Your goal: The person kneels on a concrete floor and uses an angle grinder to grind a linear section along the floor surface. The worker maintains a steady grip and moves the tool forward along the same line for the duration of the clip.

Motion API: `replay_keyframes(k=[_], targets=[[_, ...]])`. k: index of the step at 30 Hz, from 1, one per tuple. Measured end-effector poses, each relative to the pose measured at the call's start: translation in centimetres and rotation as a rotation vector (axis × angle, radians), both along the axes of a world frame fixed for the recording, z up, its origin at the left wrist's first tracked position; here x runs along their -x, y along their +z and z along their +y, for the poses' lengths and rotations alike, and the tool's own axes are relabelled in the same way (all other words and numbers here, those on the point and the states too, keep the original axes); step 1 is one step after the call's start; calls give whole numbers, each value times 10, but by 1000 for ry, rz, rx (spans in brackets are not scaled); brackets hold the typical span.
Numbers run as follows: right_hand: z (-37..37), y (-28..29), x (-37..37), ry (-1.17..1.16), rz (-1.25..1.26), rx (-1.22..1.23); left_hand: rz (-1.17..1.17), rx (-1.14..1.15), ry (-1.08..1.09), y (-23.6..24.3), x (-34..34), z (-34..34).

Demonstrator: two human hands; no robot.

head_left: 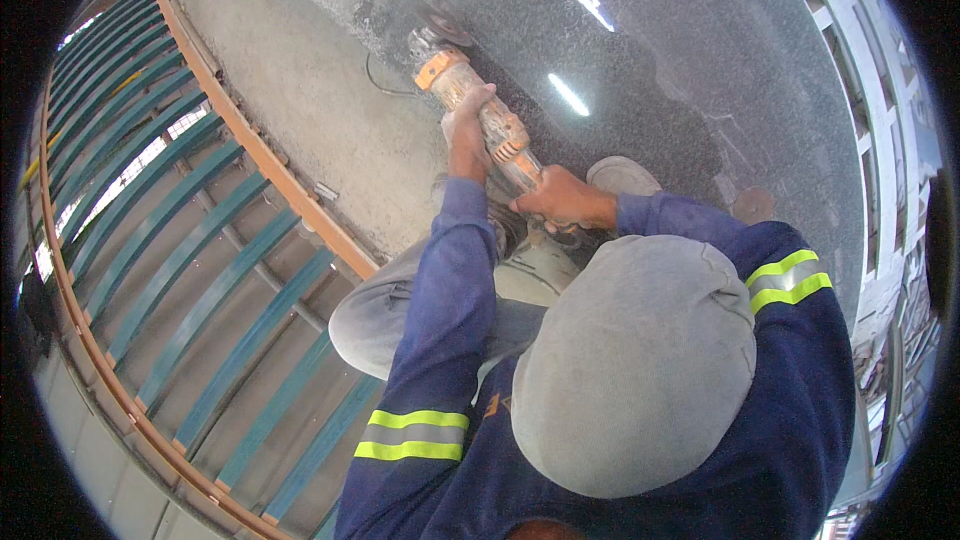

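An orange and grey angle grinder (480,110), coated with pale dust, slants across the upper middle of the view. My left hand (467,130) is wrapped round its body behind the head. Farther back, my right hand (566,200) grips the rear end. At the tool's far tip, the round disc (447,30) is at the dark speckled floor surface (640,90), beside a patch of pale slurry or dust. Whether the disc touches the surface or is spinning I cannot tell.
A railing of teal slats (190,230) with an orange-brown frame (250,150) runs along the left. A pale floor strip (300,90) lies beside it. A small round disc (752,205) rests at right, past my shoe (622,177). White framework (880,90) lines the right edge.
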State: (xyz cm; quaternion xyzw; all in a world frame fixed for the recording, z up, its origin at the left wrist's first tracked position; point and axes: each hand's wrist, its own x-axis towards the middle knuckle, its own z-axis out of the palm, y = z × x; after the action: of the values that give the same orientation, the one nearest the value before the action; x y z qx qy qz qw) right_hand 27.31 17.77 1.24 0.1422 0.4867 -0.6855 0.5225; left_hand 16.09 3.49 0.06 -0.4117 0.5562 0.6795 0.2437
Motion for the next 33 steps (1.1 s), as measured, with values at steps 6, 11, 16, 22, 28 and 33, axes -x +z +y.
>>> replay_keyframes(k=[6, 11, 16, 22, 28, 33], targets=[[4, 5, 3, -10, 17, 18, 43, -7, -32, 3, -1, 2], [0, 2, 4, -43, 15, 7, 70, -4, -32, -15, 1, -7], [-11, -18, -1, -103, -1, 63, 61, -27, -40, -25, 5, -10], [-4, 2, 2, -115, -8, 63, 29, -48, 6, -13, 5, -10], [4, 7, 4, 33, -36, 4, 26, 33, -4, -1, -2, -1], [6, 11, 7, 22, -50, 12, 30, 28, -8, -3, -1, -3]])
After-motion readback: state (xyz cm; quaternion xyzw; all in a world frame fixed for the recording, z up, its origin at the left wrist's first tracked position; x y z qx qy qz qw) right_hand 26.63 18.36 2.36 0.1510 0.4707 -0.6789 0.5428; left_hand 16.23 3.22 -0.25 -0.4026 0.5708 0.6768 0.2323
